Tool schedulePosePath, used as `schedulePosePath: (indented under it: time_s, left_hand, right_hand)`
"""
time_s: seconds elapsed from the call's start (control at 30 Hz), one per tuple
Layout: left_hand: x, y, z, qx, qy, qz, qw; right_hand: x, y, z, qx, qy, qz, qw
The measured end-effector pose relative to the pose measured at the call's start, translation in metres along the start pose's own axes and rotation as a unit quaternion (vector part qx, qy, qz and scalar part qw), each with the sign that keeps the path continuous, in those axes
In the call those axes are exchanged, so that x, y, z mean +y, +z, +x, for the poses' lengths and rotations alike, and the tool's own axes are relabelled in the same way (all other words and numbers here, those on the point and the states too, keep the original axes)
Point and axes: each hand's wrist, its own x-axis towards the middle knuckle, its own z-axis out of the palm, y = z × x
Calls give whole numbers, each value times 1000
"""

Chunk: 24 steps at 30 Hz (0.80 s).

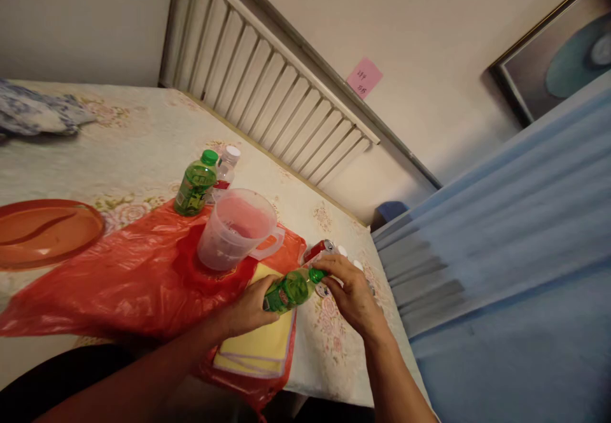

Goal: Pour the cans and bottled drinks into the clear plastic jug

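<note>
My left hand [255, 305] is wrapped round the body of a green bottle [293, 288], which is tilted with its neck to the right. The fingers of my right hand [351, 283] grip its green cap [316, 275]. Whether the cap is loose I cannot tell. Beneath the bottle lies a folded yellow cloth [258, 343] with a pale purple edge. A translucent plastic jug [229, 238] stands just behind my left hand on a red scalloped dish [191, 254]. Behind the jug stand a second green bottle [195, 184] with its cap on and a clear bottle [228, 167] with a white cap.
A red plastic bag [114, 289] is spread under the jug and cloth on the flowered tablecloth [138, 149]. An orange tray [48, 229] lies at left. A red can [319, 251] and partly hidden items lie behind my right hand. A radiator [267, 86] and blue curtain [515, 232] border the table.
</note>
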Motion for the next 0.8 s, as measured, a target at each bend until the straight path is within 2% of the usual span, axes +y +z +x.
schedulePosePath:
  time_s: [0.6, 0.8]
  left_hand:
    - [6, -1, -1, -3, -11, -2, 1000]
    - [4, -1, -1, -6, -16, 0, 1000]
  right_hand:
    - [1, 1, 0, -9, 5, -24, 1000]
    - [0, -1, -1, 17, 6, -16, 1000]
